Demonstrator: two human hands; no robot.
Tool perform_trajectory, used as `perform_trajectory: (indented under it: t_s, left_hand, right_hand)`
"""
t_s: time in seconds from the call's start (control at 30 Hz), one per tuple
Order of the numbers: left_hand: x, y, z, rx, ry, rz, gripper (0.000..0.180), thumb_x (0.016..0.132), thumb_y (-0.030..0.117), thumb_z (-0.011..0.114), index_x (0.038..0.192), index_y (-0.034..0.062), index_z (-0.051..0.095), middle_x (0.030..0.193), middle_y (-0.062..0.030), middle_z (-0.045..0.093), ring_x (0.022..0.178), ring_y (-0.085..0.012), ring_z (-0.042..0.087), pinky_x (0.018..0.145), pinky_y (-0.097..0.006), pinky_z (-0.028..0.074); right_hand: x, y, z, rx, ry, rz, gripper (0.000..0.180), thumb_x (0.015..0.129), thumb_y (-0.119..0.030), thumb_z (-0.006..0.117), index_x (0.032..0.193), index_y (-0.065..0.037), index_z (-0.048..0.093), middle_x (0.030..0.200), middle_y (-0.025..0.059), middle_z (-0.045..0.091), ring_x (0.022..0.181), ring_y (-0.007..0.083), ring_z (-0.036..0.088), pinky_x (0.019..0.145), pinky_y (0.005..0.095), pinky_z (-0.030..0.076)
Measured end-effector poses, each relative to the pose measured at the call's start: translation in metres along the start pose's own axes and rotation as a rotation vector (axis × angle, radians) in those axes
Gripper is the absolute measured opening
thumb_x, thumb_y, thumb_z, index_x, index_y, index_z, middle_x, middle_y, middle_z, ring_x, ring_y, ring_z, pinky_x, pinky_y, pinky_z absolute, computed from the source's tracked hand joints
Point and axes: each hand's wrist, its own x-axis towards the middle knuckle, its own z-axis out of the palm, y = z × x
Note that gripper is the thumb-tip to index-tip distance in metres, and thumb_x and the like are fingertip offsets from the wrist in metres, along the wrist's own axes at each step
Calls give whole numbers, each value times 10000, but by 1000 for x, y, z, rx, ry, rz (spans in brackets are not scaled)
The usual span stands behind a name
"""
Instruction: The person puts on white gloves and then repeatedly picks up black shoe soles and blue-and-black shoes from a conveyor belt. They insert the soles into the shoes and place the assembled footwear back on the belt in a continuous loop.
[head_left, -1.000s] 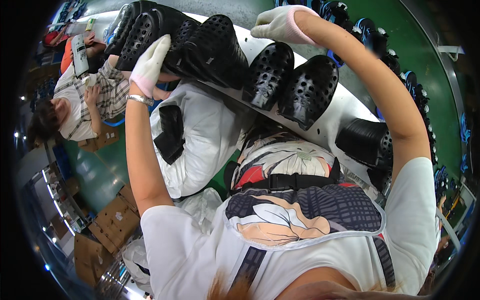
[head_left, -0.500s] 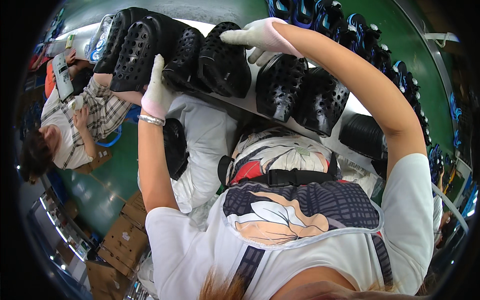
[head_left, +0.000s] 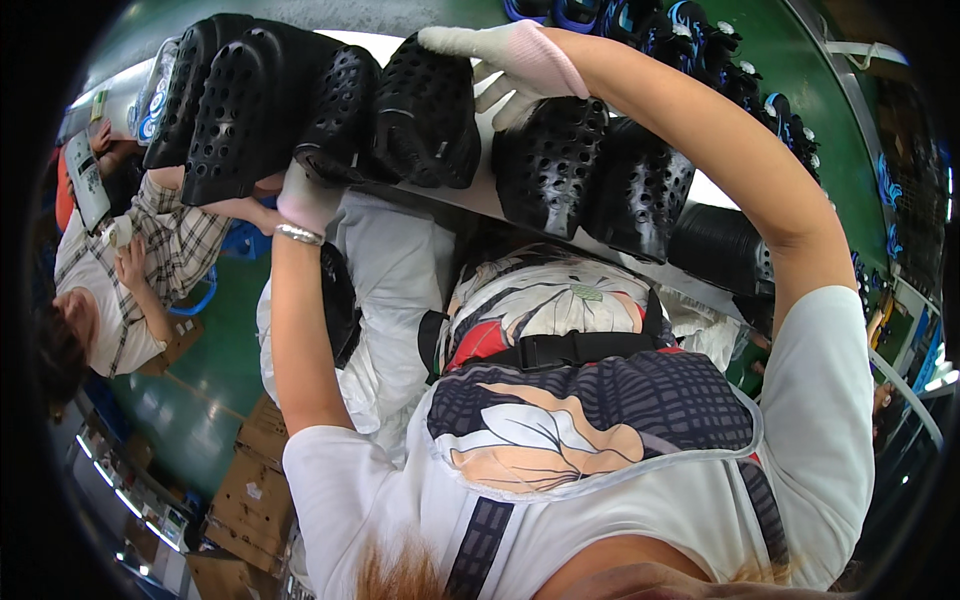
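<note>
Left hand [head_left: 308, 198], gloved: pressed under a row of black perforated clogs [head_left: 300, 95], grip hidden, cannot tell. Right hand [head_left: 510, 62], gloved: fingers spread, resting on the clog [head_left: 428, 110] beside two more [head_left: 590, 180] on a pale tray [head_left: 480, 195]. Below the left hand: cardboard boxes [head_left: 255, 490]. Beyond the right hand: blue shoes [head_left: 700, 45] along a green surface.

Both arms raised forward, gloved left hand [head_left: 308, 197] gripping, gloved right hand [head_left: 505, 62] flat, fingers spread
</note>
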Motion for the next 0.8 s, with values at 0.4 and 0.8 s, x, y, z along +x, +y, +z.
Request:
perform_trajectory:
  t_s: [0.4, 0.8]
  left_hand:
    - [9, 57, 12, -2452, 142, -1044, 407, 905, 225, 508, 1275, 57, 521, 1229, -122, 561, 1129, -256, 532, 997, -396, 417]
    - [24, 38, 11, -2488, 35, -878, 411, 939, 282, 446, 1284, 69, 513, 1230, -98, 569, 1116, -239, 546, 980, -386, 440]
  right_hand:
    - [5, 0, 23, 49, -120, 72, 765, 863, -588, 521, 1416, -72, 405, 1409, 257, 390, 1268, 428, 436, 945, 497, 501]
    - [5, -4, 19, 2, -162, 116, 819, 843, -659, 509, 1346, -15, 485, 1308, 248, 504, 1168, 412, 536, 912, 492, 506]
